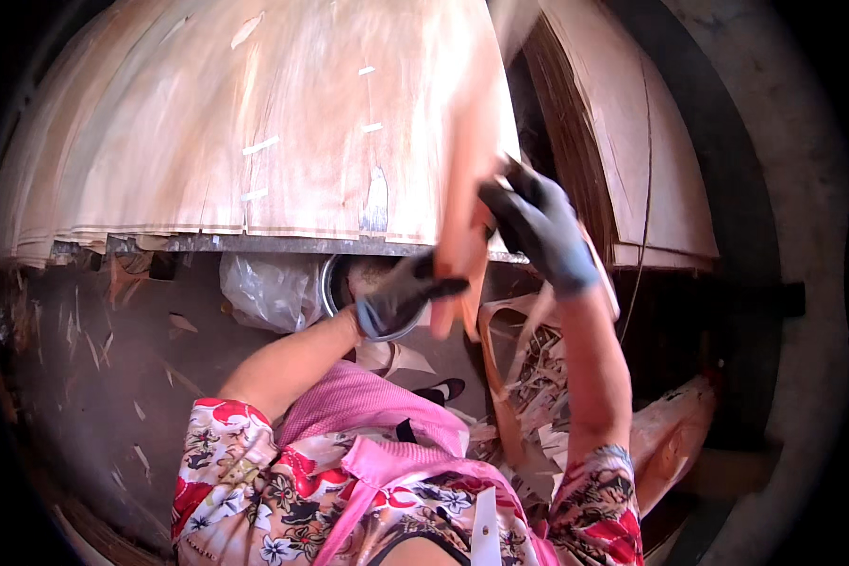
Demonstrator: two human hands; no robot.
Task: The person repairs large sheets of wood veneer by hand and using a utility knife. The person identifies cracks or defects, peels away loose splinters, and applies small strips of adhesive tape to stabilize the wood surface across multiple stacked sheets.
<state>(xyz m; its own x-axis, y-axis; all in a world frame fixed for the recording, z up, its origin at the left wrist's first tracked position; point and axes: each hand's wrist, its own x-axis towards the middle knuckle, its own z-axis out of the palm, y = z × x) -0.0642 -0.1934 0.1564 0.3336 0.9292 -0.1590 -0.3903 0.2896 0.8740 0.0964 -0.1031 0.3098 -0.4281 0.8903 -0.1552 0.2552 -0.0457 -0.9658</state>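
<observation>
A long, narrow strip of wood veneer (464, 174), smeared by motion, stands out over the near edge of a broad stack of veneer sheets (302, 123). My left hand (401, 297), in a dark glove with a blue-grey cuff, grips the strip near its lower end. Higher up, on the strip's right side, my right hand (538, 222) wears the same kind of glove and has its fingers bent round the edge of the strip. Its fingertips are partly blurred. Several short pieces of white tape (261, 145) lie on the top sheet.
A second veneer stack (632, 141) stands at the right, past a dark gap. Below the near edge are a clear plastic bag (272, 291) and a round metal basin (330, 283). Veneer scraps (538, 377) pile up by my right arm, and splinters lie on the floor (94, 396).
</observation>
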